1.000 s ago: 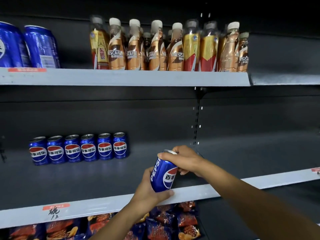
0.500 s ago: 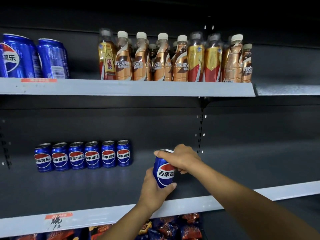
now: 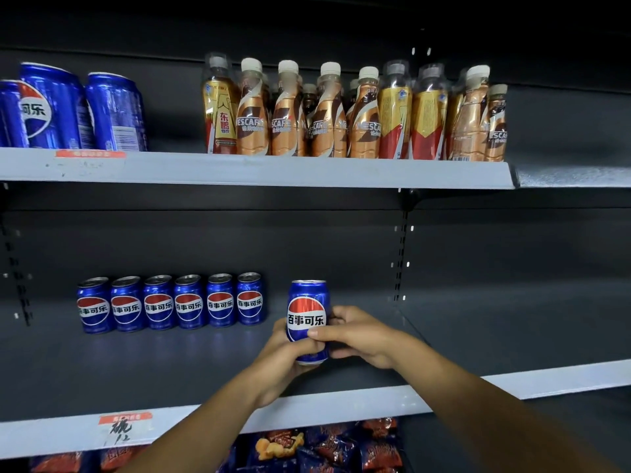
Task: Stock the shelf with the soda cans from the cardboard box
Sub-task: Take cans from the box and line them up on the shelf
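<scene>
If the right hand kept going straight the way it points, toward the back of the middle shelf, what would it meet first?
The right hand already grips the held can. Beyond it the way looks free to the shelf's dark back panel; the row of six cans sits to the left, though depth is unclear.

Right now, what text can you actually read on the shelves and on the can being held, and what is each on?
"百事可乐": held can, gripped by left hand and right hand.
"百事可乐": six-can row.
"可乐": upper-shelf can, partly cut off.
"NESCAFE", partly hidden: coffee bottles.
"东鹏": yellow bottle.
Handwritten tag and red shelf labels: unreadable.
Snack bags: blurred.
</scene>
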Motion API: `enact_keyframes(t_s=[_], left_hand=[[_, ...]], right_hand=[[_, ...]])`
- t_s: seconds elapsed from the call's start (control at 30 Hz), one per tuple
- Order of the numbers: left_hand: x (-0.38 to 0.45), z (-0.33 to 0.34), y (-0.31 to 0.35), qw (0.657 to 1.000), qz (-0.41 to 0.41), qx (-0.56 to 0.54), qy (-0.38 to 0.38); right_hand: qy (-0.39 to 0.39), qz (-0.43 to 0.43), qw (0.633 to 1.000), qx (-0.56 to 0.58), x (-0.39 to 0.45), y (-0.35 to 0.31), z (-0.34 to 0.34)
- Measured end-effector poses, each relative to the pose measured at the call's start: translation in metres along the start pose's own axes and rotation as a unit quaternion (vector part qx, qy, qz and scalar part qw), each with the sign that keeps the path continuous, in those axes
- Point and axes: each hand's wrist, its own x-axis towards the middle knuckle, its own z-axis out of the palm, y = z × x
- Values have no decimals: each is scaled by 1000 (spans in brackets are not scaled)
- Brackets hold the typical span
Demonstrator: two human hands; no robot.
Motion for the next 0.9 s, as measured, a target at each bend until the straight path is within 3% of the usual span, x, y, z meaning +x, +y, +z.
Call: enact_keyframes(t_s=[0.47, 0.9], left_hand=[[-2, -31, -10, 998, -31, 45, 21], [41, -60, -18, 975, -11, 181, 131]], right_hand=[[8, -36, 996, 76, 35, 17, 28], [43, -62, 988, 132, 100, 28, 37]])
